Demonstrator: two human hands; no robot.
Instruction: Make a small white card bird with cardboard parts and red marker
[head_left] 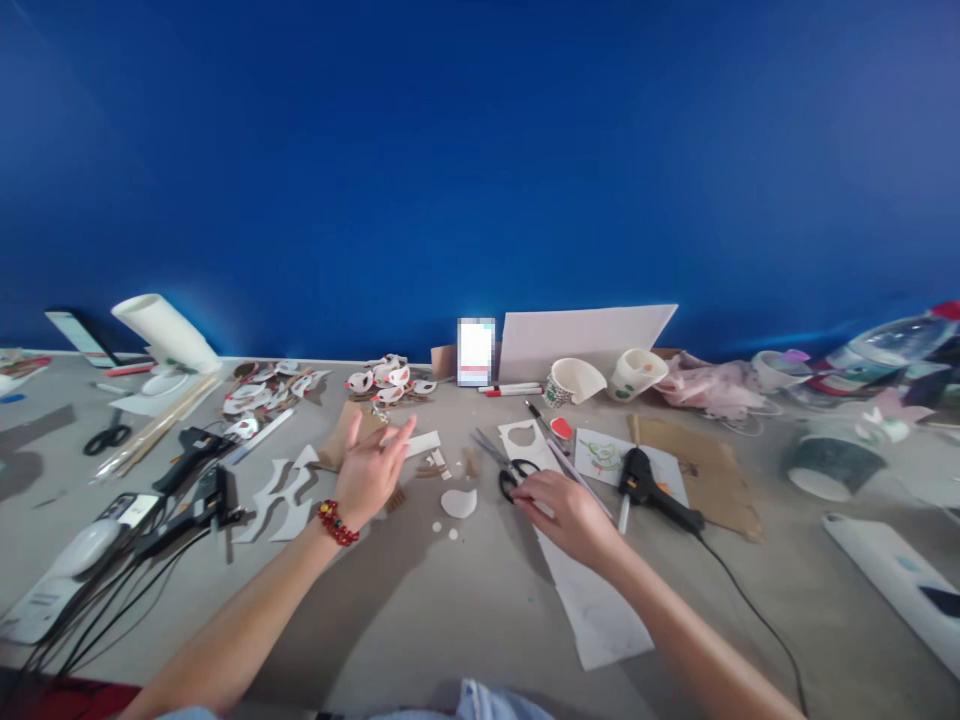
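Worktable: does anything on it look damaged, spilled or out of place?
The patterned paper cup at the back looks odd: its rim flares out to one side, as if cut. Small scraps lie loose beside the left hand; no spill shows.

Premises: a handicraft workspace. Grey worktable (pixel 450 640) below a blue wall (pixel 480 170). Evidence: scissors (pixel 510 463) just below frame centre, a glue gun (pixel 639 480) right of centre, cut white paper (pixel 600 615) towards the lower right, bird-shaped cut-outs (pixel 396 377) left of centre.

grey table (pixel 457 630) bears scissors (pixel 509 468), glue guns (pixel 207 500), perhaps a bag (pixel 709 383).
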